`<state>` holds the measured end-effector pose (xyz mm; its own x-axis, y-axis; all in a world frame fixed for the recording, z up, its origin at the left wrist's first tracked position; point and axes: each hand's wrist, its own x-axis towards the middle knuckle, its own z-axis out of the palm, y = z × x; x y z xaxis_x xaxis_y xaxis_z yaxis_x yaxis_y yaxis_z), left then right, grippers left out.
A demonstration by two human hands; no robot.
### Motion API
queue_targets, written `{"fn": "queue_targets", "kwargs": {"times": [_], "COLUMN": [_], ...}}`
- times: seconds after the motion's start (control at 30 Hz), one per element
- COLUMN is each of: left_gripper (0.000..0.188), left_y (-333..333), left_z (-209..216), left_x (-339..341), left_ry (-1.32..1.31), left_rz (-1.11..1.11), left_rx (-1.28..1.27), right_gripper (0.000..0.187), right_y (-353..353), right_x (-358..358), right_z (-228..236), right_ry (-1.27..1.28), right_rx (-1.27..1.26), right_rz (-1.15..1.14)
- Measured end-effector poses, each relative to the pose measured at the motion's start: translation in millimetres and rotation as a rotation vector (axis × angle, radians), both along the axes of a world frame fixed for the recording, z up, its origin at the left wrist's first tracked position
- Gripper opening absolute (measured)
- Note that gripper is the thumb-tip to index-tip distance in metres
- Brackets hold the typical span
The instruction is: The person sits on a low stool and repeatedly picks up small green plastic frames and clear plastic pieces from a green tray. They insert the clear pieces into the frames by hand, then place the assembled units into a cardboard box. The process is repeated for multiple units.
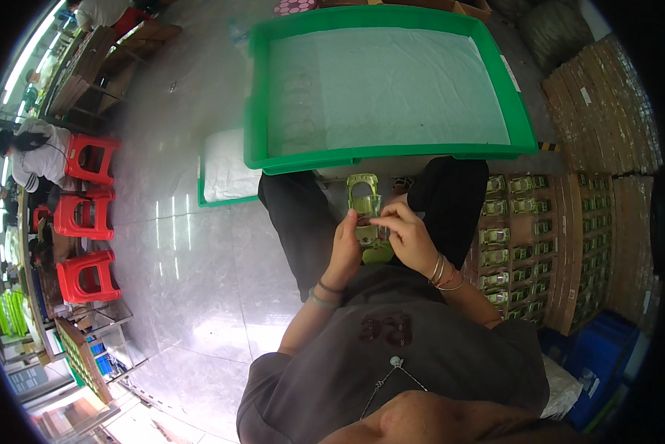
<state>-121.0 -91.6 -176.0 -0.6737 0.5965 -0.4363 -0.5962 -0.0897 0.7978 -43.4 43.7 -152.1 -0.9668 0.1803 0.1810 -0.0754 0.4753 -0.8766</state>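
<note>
Both hands meet over the lap and share one light green plastic piece (365,209), long and narrow with a window-like opening near its far end. The left hand (345,244) closes round the near left edge of the piece, fingers curled against it. The right hand (406,235) comes in from the other side, its thumb and forefinger pressed together in a pinch on the middle of the piece; whether they nip a smaller part there is too small to tell. The far end of the piece sticks out beyond both hands, toward the knees. A rounder green bit (378,255) shows just under the hands, against the grey shirt; its shape is unclear.

Bangles (445,272) sit on the right wrist and a dark band (325,292) on the left.

Just beyond the grip, past the knees, stands a large green tray (521,118) with raised walls and a pale sheet lining its floor. A narrow white label strip lies on its right rim. To the left of the grip and lower, a second green-edged tray (201,194) with a white lining peeks out from under the big one.

To the right of the grip, brown cardboard racks (562,251) hold rows of the same green pieces, packed side by side. Farther right, flat cardboard stacks (606,103) lean in layers, some with small white labels. Far left of the grip, red plastic stools (88,214) stand on the shiny floor.
</note>
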Motion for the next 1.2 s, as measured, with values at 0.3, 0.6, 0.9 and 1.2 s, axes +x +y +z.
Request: {"fn": "queue_targets", "kwargs": {"times": [0.3, 0.6, 0.9, 1.2], "left_gripper": [0.054, 0.068, 0.066, 0.061], "left_y": [1, 3, 7, 7], "left_z": [-6, 5, 4, 6], "left_x": [2, 7, 10, 9], "left_ry": [0.060, 0.000, 0.012, 0.103], "left_rz": [-0.081, -0.098, -0.080, -0.084], "left_rx": [-0.016, 0.030, -0.025, 0.027], "right_gripper": [0.031, 0.016, 0.016, 0.011], "right_y": [18, 14, 25, 29], "right_x": [2, -32, -31, -39], "right_z": [6, 14, 15, 0], "right_ry": [0.365, 0.418, 0.173, 0.145], "right_rx": [0.491, 0.345, 0.314, 0.328], "right_rz": [-0.040, -0.369, -0.194, -0.202]}}
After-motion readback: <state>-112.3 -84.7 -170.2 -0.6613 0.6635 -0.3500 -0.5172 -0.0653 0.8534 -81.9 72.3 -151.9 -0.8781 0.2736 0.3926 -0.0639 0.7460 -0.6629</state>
